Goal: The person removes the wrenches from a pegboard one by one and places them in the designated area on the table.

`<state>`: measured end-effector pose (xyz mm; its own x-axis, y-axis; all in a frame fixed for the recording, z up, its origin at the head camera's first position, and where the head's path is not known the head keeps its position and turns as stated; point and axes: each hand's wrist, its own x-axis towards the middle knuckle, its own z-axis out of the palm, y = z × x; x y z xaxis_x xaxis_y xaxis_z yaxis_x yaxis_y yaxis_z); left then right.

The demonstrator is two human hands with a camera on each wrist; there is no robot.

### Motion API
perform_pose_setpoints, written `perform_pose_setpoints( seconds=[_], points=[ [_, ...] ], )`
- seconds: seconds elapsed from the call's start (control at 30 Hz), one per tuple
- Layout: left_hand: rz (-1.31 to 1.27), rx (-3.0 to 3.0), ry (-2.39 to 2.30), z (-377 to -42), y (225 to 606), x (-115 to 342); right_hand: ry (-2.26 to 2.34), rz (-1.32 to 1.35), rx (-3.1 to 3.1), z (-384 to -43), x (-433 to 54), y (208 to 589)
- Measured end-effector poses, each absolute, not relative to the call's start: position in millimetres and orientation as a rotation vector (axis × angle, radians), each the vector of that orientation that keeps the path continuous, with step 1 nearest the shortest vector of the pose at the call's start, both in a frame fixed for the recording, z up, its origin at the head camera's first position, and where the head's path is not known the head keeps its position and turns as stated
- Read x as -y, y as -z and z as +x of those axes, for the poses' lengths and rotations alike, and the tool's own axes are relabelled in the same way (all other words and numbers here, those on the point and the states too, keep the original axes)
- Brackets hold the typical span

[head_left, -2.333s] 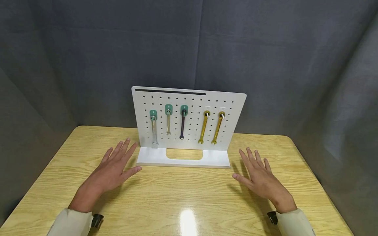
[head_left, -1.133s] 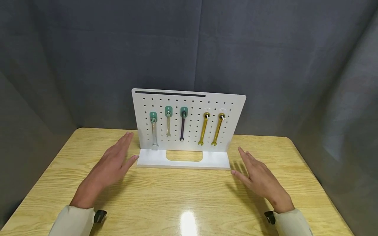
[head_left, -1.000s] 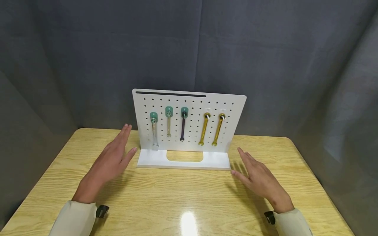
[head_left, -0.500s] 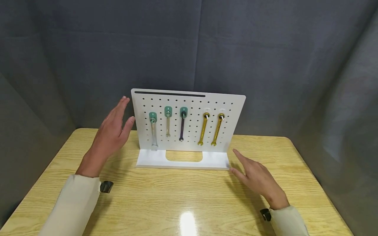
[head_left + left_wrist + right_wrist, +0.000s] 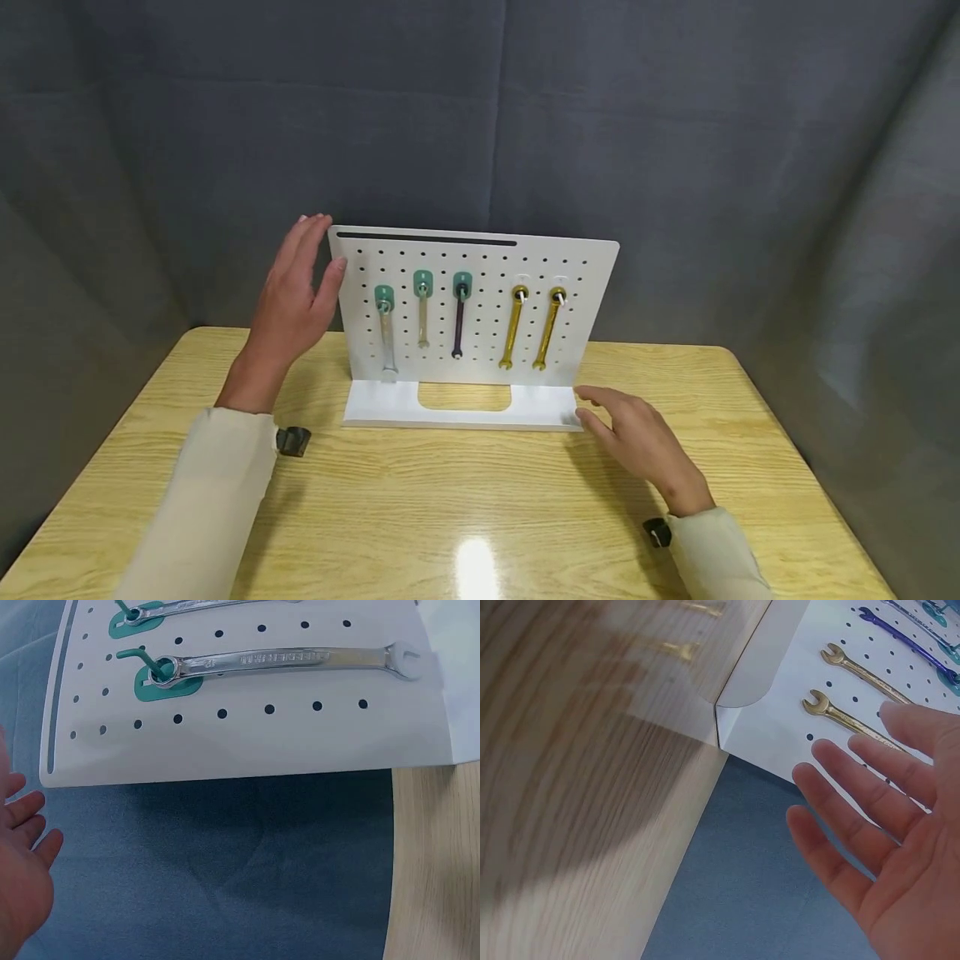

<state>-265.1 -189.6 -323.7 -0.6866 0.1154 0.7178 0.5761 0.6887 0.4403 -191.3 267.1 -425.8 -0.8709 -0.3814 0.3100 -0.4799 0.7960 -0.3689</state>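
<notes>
A white pegboard stand (image 5: 594, 283) holds several combination wrenches on hooks. On green hooks hang a long silver wrench (image 5: 388, 337), a shorter silver wrench (image 5: 423, 325) and a dark purple wrench (image 5: 458, 325). Two gold wrenches, one inner (image 5: 513, 329) and one outer (image 5: 548, 333), hang at the right. My left hand (image 5: 292, 304) is raised at the board's upper left corner, fingers extended and thumb apart; in the left wrist view a gap shows between fingers and board edge. My right hand (image 5: 641, 437), fingers slightly bent, is beside the right end of the stand's base, holding nothing.
The stand's base plate (image 5: 382, 404), with a cutout in its middle, lies on a light wooden table (image 5: 420, 500). A dark grey curtain (image 5: 420, 125) hangs behind the table and at both sides.
My left hand has risen from beside the base to the board's upper left corner. My right hand has shifted left, close to the base's right end, its fingers bending slightly. The wrenches hang unchanged.
</notes>
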Motion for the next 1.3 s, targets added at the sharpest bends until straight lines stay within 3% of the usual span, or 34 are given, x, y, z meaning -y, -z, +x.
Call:
perform_pose_setpoints(
  seconds=[1.3],
  points=[
    [-0.248, 1.996, 1.666, -304, 307, 190, -0.97, 0.561, 2.672, -209, -260, 434]
  ],
)
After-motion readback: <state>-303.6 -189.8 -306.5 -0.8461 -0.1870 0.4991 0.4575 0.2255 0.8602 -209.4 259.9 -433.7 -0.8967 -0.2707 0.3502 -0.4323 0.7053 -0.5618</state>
